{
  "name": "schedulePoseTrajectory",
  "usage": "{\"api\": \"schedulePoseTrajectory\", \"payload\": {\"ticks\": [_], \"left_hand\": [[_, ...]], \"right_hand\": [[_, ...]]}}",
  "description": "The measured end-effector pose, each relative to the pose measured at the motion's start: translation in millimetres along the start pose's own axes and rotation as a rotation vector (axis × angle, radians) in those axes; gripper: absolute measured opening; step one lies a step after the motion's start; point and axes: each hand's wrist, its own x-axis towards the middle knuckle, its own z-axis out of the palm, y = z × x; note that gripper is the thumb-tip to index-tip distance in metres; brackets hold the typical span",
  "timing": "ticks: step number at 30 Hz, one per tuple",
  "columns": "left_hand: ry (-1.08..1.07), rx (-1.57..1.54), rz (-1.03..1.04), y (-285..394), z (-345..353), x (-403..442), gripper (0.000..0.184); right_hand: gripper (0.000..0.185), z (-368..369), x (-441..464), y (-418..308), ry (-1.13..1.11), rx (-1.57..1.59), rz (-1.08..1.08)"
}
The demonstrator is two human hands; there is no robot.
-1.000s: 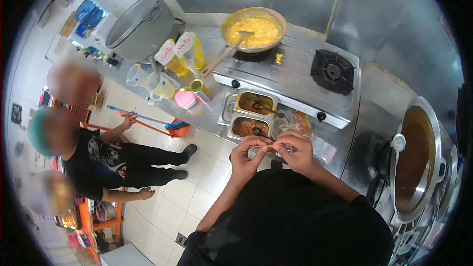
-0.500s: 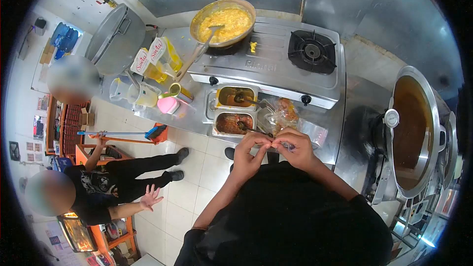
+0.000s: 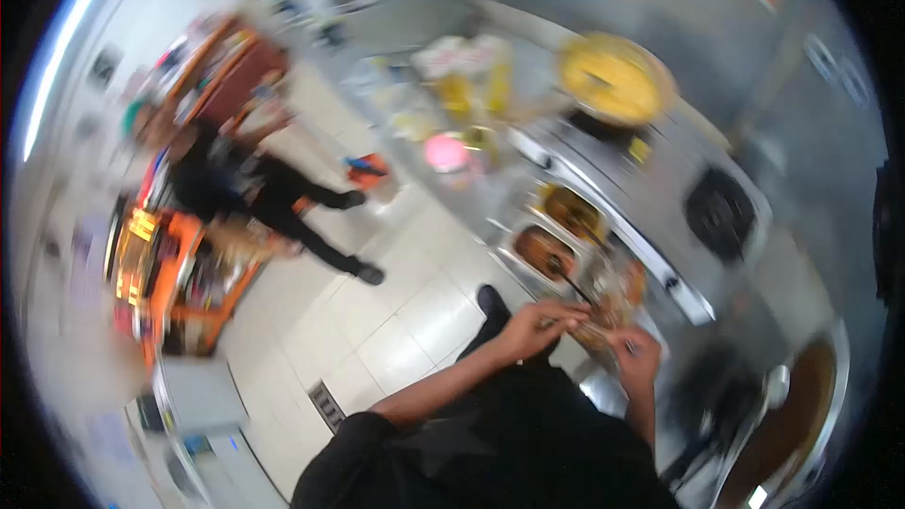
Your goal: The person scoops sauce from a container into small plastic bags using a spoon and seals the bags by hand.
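The view is smeared by motion. My left hand (image 3: 545, 328) is pinched together in front of my body, near the counter's edge. A short way to its right, my right hand (image 3: 636, 354) has its fingers curled in. Something thin and pale seems to stretch between the two hands, too blurred to name. Just beyond them lie clear plastic bags of food (image 3: 617, 290). The dark handle of a ladle (image 3: 571, 288) rises toward my left hand from reddish sauce (image 3: 542, 250) in a metal pan. Behind it, a second pan holds brownish sauce (image 3: 568, 210).
A two-burner stove (image 3: 660, 174) carries a wok (image 3: 667, 90) of yellow food. Oil pouches (image 3: 454, 92) and a pink tub (image 3: 446, 153) stand left of it. A large pot (image 3: 839, 377) of brown liquid is at lower right. Another person (image 3: 212, 174) stands across the tiled floor (image 3: 396, 320).
The view has turned, so the stove and pans appear tilted and farther right. My hands, earlier pinched together fingertip to fingertip, are now slightly apart. The other person appears higher in view.
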Motion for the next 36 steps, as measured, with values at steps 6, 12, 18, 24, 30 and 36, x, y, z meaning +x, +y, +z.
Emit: {"api": "schedulePoseTrajectory", "payload": {"ticks": [6,12,18,24,30,36], "left_hand": [[0.288,0.149,-0.313,-101,-77,-84,0.049],[0.075,0.313,-1.115,-280,-73,-287,0.077],[0.201,-0.512,-1.203,-275,-56,-412,0.076],[0.315,-0.646,-1.253,-164,-96,-494,0.067],[0.806,-0.335,-0.656,-113,-146,-559,0.038],[0.796,-0.092,-0.224,-49,-202,-469,0.030]], "right_hand": [[0.010,-18,15,65,0.191,-0.205,-0.038],[0.026,47,36,60,0.133,-0.547,-0.335],[0.031,188,26,7,-0.214,-0.403,-0.344],[0.036,306,-29,-14,-0.642,-0.249,0.059],[0.041,377,-60,-17,-0.792,-0.135,0.540],[0.055,480,-102,-113,-0.784,0.333,0.538]]}}
